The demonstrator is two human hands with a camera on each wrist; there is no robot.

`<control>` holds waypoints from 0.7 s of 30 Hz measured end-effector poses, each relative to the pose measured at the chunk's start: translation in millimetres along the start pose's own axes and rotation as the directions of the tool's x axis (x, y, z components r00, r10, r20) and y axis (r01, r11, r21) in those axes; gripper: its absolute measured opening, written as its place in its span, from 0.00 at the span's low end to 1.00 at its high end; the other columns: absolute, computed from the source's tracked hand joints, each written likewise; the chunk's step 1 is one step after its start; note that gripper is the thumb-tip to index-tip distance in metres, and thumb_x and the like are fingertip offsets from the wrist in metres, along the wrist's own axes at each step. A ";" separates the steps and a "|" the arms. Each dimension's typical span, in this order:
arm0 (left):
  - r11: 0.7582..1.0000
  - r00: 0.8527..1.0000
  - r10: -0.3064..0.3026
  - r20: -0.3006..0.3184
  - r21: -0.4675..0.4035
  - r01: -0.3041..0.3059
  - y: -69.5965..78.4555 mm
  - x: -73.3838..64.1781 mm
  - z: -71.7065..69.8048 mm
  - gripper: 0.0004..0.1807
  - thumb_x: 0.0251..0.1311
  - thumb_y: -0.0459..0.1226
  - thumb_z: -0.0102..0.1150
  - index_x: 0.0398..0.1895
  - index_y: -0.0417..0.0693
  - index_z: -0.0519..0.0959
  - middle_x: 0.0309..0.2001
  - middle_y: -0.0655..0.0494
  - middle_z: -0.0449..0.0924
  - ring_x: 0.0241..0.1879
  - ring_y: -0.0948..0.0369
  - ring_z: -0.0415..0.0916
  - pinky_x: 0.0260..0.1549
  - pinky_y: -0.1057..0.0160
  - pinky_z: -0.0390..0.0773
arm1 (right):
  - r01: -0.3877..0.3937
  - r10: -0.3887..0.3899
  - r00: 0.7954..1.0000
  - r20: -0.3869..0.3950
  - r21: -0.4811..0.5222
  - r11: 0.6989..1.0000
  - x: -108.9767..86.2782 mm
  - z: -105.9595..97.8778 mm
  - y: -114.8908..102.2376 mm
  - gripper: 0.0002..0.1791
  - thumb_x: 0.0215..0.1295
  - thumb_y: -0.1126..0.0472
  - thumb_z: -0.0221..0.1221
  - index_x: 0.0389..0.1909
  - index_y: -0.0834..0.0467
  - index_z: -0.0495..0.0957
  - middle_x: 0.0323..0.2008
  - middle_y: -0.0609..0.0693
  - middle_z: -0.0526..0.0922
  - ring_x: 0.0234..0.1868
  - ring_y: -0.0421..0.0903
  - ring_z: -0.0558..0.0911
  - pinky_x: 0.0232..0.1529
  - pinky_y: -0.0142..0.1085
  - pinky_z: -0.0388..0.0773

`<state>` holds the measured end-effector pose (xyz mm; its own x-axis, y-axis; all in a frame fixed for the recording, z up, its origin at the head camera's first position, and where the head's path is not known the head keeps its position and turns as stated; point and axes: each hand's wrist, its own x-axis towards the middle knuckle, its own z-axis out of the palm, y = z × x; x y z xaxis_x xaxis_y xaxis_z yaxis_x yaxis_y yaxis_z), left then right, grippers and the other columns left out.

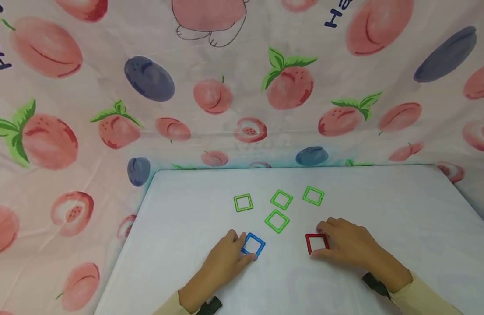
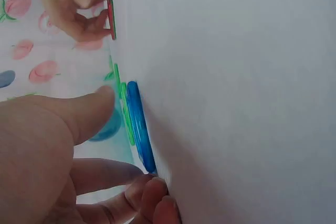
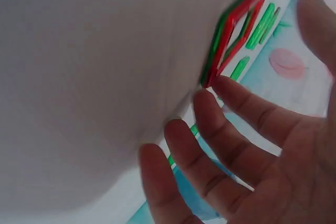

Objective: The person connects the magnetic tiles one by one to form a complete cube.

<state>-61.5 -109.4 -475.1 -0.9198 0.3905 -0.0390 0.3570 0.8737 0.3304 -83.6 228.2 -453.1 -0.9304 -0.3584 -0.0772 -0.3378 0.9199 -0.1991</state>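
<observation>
A blue square frame (image 1: 260, 251) lies flat on the white table by the left hand (image 1: 224, 261). In the left wrist view, fingertips (image 2: 150, 178) are right at one end of the blue frame, while the thumb stands a little off its other end. The right hand (image 1: 350, 244) spreads around a red square frame (image 1: 308, 245). A green layer shows beneath the red in the right wrist view. There the index fingertip (image 3: 221, 83) is at the near corner, with the thumb apart from the frame and the other fingers extended.
Several green square frames (image 1: 243, 202) lie farther back on the white table (image 1: 179, 218), two of them close together near the middle. A fruit-print cloth (image 1: 226, 144) hangs behind the table and to its left. Dark wrist bands (image 1: 375, 283) sit below both hands.
</observation>
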 end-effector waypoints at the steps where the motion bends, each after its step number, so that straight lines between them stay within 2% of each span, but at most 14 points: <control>1: 1.000 1.000 -0.003 0.008 -0.014 0.004 0.4 0.9 1.3 0.37 0.64 0.56 0.66 0.66 0.38 0.76 0.40 0.54 0.73 0.31 0.66 0.65 0.29 0.71 0.69 | -0.001 0.001 1.000 0.021 0.012 1.000 1.9 0.7 1.5 0.35 0.44 0.27 0.72 0.44 0.49 0.81 0.33 0.39 0.77 0.34 0.38 0.73 0.28 0.38 0.72; 5: 0.999 1.000 0.007 0.027 -0.048 -0.006 1.6 3.9 3.3 0.37 0.61 0.54 0.69 0.68 0.42 0.76 0.38 0.56 0.70 0.30 0.67 0.64 0.28 0.72 0.67 | -0.007 0.003 0.997 0.081 0.054 0.998 9.0 4.4 6.7 0.32 0.41 0.35 0.78 0.41 0.50 0.79 0.30 0.39 0.74 0.33 0.39 0.71 0.30 0.37 0.71; 9: 0.999 0.999 0.023 0.049 -0.044 -0.021 2.8 6.7 2.6 0.36 0.61 0.53 0.69 0.70 0.47 0.75 0.39 0.57 0.71 0.31 0.66 0.64 0.29 0.71 0.66 | -0.038 0.024 0.990 0.136 0.102 0.994 14.9 7.0 9.3 0.32 0.39 0.38 0.80 0.38 0.51 0.78 0.29 0.41 0.73 0.34 0.41 0.71 0.32 0.38 0.71; 13: 1.000 0.994 0.025 0.104 -0.004 -0.025 6.1 9.0 1.7 0.36 0.62 0.54 0.68 0.71 0.54 0.74 0.39 0.57 0.70 0.33 0.64 0.63 0.31 0.70 0.66 | -0.071 0.042 0.982 0.186 0.153 0.986 20.3 8.4 11.1 0.32 0.38 0.38 0.81 0.35 0.52 0.76 0.27 0.43 0.72 0.34 0.43 0.70 0.33 0.38 0.70; 17: 0.999 0.986 0.040 0.163 0.027 -0.045 10.9 10.9 1.8 0.35 0.61 0.55 0.68 0.72 0.63 0.73 0.38 0.58 0.69 0.34 0.63 0.63 0.30 0.69 0.65 | -0.058 0.018 0.978 0.210 0.189 0.980 24.0 9.3 12.9 0.33 0.39 0.35 0.79 0.31 0.53 0.74 0.25 0.45 0.71 0.33 0.44 0.69 0.31 0.37 0.67; 21: 0.995 0.978 0.094 0.185 0.006 -0.097 13.4 16.2 3.8 0.35 0.61 0.55 0.69 0.72 0.68 0.71 0.37 0.59 0.69 0.33 0.64 0.62 0.29 0.69 0.65 | -0.056 0.006 0.975 0.220 0.222 0.973 25.9 7.8 14.1 0.30 0.44 0.34 0.77 0.26 0.52 0.74 0.24 0.46 0.70 0.32 0.44 0.68 0.30 0.36 0.66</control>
<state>-71.0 -90.3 -474.8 -0.8358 0.5181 -0.1815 0.4458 0.8335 0.3265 -111.3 230.6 -465.5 -0.8781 -0.3791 -0.2918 -0.2449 0.8802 -0.4066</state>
